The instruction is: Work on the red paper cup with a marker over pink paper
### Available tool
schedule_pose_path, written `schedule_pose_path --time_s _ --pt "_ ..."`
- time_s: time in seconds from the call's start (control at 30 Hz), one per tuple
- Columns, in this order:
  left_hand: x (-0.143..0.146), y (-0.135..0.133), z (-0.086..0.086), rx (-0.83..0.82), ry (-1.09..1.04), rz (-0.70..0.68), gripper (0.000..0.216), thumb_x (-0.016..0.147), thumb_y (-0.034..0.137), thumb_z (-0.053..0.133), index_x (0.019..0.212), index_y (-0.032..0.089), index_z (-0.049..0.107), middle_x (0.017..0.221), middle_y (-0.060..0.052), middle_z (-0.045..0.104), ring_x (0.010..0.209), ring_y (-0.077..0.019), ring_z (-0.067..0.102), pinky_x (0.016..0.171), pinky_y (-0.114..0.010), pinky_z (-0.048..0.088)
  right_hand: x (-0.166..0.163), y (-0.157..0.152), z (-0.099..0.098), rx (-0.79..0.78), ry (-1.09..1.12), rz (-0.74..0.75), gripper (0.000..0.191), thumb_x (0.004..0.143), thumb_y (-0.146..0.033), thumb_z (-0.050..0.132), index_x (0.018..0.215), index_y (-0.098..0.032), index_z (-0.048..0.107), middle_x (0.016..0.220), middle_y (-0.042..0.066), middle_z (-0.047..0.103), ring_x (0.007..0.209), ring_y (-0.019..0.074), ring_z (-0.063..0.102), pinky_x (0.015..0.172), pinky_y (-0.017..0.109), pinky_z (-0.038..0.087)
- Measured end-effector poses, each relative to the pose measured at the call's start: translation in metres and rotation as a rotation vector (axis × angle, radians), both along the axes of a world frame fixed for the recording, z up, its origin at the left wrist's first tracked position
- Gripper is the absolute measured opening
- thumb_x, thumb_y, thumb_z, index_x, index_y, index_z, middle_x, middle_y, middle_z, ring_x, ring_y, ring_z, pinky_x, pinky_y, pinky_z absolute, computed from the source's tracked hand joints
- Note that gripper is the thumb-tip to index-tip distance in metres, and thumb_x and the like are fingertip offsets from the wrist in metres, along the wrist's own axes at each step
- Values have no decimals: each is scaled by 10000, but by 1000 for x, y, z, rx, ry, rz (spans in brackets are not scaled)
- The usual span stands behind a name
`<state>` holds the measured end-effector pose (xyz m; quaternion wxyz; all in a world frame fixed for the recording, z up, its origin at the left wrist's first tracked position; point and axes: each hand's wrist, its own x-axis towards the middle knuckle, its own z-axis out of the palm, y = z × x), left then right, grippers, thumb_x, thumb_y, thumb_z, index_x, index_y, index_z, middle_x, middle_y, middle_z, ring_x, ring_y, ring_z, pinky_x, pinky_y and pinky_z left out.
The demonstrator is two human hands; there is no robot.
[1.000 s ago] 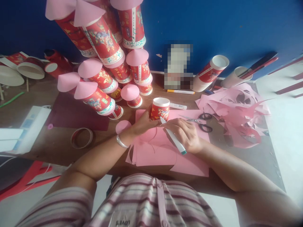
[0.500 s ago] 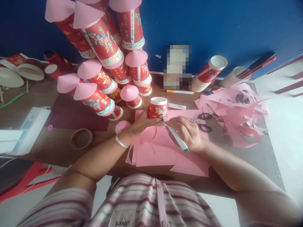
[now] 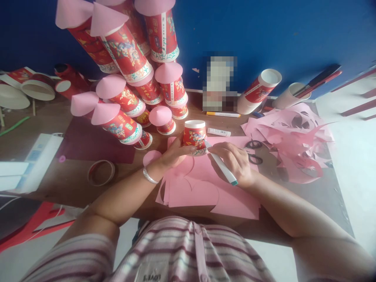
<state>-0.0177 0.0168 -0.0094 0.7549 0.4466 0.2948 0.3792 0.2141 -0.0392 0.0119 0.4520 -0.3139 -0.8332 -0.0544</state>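
My left hand (image 3: 175,153) grips a red patterned paper cup (image 3: 194,136) that stands mouth down on a stack of pink paper sheets (image 3: 205,188). My right hand (image 3: 235,161) is closed on a white marker (image 3: 221,167) with a teal end; its tip touches the paper at the cup's right base. Curved cut-outs show in the pink sheets near my left wrist, which wears a silver bangle.
Several red cups topped with pink paper cones (image 3: 129,98) are stacked at the back left. Scissors (image 3: 254,150) lie right of my hand beside a heap of pink scraps (image 3: 293,137). A tape roll (image 3: 101,172), a pink disc (image 3: 152,157) and a glue stick (image 3: 219,132) lie nearby.
The marker's tip has travelled round the cup's base toward its far right side, and my right hand has shifted slightly right with it. The left hand keeps the cup in place.
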Motion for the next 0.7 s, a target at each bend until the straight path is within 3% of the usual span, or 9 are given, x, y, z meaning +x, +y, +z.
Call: schedule_pose_path --time_s 0.1,0.27,0.5,0.7 --pt "3 -1 5 -43 -42 -34 368 809 398 1019 1078 237 827 1123 -90 895 1363 -387 799 1188 -545 652 0 0 0 9 -15 -26 402 1094 -60 667 1470 -202 675 1041 80 842 820 227 806 705 343 687" --pt "0 -1 0 -31 -8 49 487 782 438 1022 1159 221 804 1137 -85 881 1356 -374 800 1188 -542 645 0 1 1 16 -17 -36 310 1114 -72 666 1395 -202 693 1029 69 822 846 214 808 708 330 694" --pt "-4 1 -8 -2 27 67 478 794 372 1017 1199 236 803 1115 -57 880 1291 -331 815 1164 -494 645 0 2 2 25 -17 -29 366 1118 -46 649 1456 -187 668 1023 73 816 855 209 796 703 324 681" --pt "0 2 -9 69 -8 -11 546 854 459 1006 1277 204 773 1114 -97 864 1202 -345 830 1060 -467 647 -3 -2 7 82 -18 11 297 1113 -64 674 1391 -166 689 980 57 793 793 193 756 670 325 646"
